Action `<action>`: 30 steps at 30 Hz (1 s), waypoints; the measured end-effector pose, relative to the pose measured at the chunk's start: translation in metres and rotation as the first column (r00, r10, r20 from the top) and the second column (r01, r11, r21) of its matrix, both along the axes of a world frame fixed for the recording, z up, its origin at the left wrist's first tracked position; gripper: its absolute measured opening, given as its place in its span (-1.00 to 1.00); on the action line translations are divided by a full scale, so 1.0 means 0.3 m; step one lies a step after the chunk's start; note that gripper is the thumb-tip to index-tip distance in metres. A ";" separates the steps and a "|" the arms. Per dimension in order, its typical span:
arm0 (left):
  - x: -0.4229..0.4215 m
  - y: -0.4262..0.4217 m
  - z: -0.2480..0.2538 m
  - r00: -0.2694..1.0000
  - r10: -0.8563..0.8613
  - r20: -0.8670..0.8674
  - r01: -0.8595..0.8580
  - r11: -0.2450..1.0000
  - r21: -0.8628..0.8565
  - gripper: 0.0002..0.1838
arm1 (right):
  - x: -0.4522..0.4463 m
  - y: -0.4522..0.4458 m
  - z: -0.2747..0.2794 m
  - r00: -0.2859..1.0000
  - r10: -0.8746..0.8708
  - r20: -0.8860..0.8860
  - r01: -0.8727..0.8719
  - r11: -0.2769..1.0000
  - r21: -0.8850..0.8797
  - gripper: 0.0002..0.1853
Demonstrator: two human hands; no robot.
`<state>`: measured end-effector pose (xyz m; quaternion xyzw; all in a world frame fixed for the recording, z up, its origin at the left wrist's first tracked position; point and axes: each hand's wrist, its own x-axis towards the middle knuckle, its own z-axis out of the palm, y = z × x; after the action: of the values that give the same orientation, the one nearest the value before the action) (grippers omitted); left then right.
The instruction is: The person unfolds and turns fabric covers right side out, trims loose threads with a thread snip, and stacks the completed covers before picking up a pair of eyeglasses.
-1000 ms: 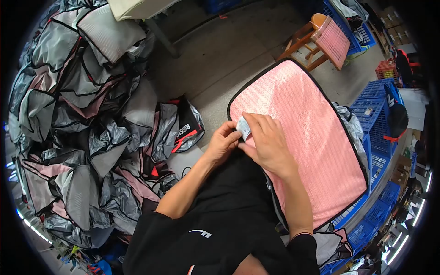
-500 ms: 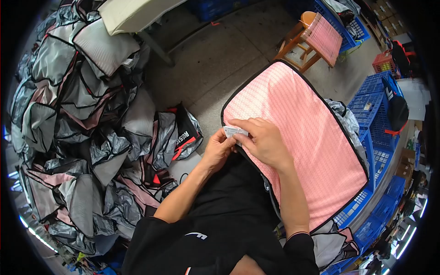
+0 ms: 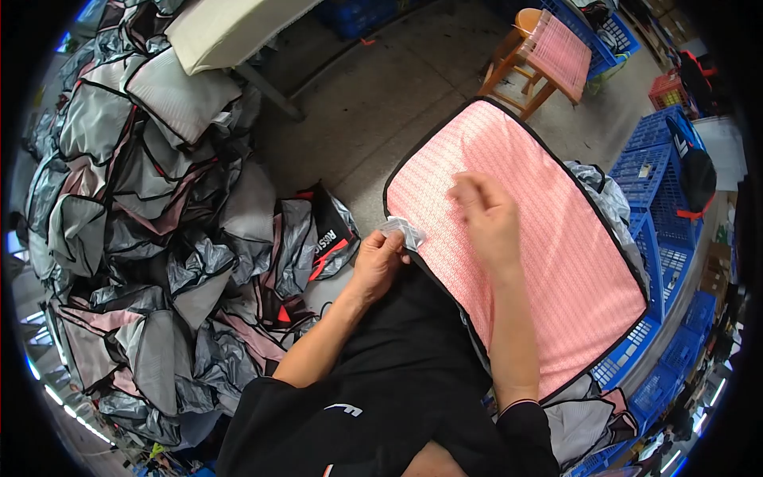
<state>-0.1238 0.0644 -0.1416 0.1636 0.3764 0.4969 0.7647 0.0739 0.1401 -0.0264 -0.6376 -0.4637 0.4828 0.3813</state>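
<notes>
My left hand (image 3: 379,258) pinches a small clear plastic bag (image 3: 406,232) between thumb and fingers. The bag hangs over the left edge of a pink woven panel (image 3: 548,262) with black edging, which lies slantwise beside my lap. Above that panel, my right hand (image 3: 489,213) is raised and apart from the bag. Motion smears its fingers, so whether they hold anything is unclear.
To the left rises a large heap of grey, silver and pink black-edged fabric pieces (image 3: 183,95). A black item with white lettering (image 3: 330,234) lies beside it. Blue plastic crates (image 3: 648,171) line the right. A wooden stool (image 3: 548,60) stands ahead, near a cream-topped table (image 3: 230,32).
My right hand has let go of the small plastic bag and moved right and up over the pink panel. The left hand still holds the bag at nearly the same spot.
</notes>
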 end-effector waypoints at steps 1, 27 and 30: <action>0.001 0.001 0.006 1.000 0.004 -0.002 -0.004 1.000 0.002 -0.86 | 0.037 0.006 0.017 0.988 -0.071 0.135 0.072 0.997 0.002 -0.64; -0.170 0.133 -0.096 0.502 0.139 -0.853 0.198 0.942 0.270 -0.70 | 0.667 -0.366 0.053 0.224 -0.392 0.892 -0.046 0.910 0.411 -0.66; 0.072 0.333 0.177 0.304 0.448 -0.841 0.383 0.751 0.538 -0.65 | 0.614 -0.376 0.060 0.251 -0.418 0.873 -0.044 0.896 0.441 -0.66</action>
<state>-0.1022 0.1644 -0.0886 0.6727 0.5529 0.4142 0.2649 0.2582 0.0273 -0.0084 -0.7618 -0.5995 -0.1478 0.1959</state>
